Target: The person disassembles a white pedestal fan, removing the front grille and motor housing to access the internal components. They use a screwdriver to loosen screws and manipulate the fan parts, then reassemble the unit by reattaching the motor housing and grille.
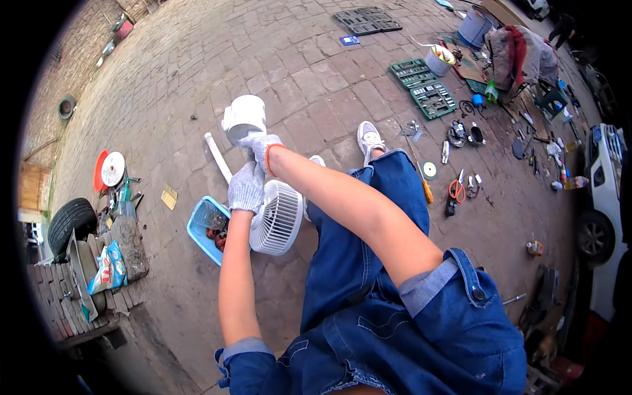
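A white electric fan lies before me, its slatted round head (277,218) toward me and its white cylindrical base (247,117) away from me. My right hand (259,147), in a grey knit glove with an orange cuff, is closed on the fan at the near end of the base. Just below it, my left hand (246,189), also gloved, grips the fan between base and head. The fingertips of both hands are partly hidden. Beside the fan, a white tube (218,157) slants toward a light blue plastic basin (195,230) that holds dark and reddish items.
Open green socket sets (431,99) and a dark tool case (368,21) lie on the paving. Orange-handled scissors (457,189), a disc (430,170) and many small parts spread rightward. A tyre (71,226) stands left; a white car (602,217) is far right.
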`<state>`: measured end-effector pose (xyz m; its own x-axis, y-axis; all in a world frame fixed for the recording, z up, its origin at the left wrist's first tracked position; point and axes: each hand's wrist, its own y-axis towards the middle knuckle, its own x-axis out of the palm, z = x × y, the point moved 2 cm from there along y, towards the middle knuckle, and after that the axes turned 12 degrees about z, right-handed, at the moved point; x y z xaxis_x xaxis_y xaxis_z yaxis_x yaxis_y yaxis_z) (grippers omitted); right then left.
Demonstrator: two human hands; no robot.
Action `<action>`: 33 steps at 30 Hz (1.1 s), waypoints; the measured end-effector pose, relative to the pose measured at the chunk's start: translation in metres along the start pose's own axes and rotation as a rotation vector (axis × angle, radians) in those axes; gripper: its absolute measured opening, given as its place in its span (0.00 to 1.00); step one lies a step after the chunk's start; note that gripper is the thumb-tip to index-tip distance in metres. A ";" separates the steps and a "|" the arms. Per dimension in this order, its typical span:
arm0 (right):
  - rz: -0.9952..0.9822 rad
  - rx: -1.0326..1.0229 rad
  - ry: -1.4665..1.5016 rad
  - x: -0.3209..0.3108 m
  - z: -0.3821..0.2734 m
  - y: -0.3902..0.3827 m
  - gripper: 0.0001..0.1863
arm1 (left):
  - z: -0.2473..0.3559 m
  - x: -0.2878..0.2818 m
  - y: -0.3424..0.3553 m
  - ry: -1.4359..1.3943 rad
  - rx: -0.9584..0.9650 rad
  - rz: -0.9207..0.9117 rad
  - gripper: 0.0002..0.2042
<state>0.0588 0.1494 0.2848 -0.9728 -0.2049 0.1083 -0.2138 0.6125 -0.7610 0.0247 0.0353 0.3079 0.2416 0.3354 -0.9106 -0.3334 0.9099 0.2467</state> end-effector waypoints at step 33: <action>0.310 0.054 0.421 -0.326 -0.066 0.397 0.20 | 0.174 0.363 0.164 -0.423 -0.229 -0.384 0.14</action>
<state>0.2848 0.5099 -0.0105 -0.9437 0.3112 0.1121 0.0841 0.5533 -0.8287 0.2163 0.3484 0.0749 0.7084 0.1040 -0.6981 -0.3263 0.9253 -0.1933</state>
